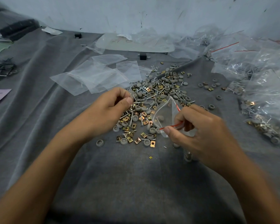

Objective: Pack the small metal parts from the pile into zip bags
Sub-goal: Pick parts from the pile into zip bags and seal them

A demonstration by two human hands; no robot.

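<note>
On the grey-cloth surface (136, 175) | pile (153, 97) of screws, brass clips and grey caps at centre | left hand (107, 109) pinches a screw (131, 95) at the pile's left edge | right hand (200, 131) pinches the red-striped mouth of a zip bag (163, 113), over the pile's right edge | empty bags (97, 78) behind, filled bags (268, 88) far right

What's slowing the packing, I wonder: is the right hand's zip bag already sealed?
No, the right hand holds the zip bag with its mouth gaping open.

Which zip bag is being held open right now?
The red-striped bag pinched in the right hand, mouth spread open beside the pile. The empty bags lie flat behind it; the filled bags sit heaped at right.
</note>
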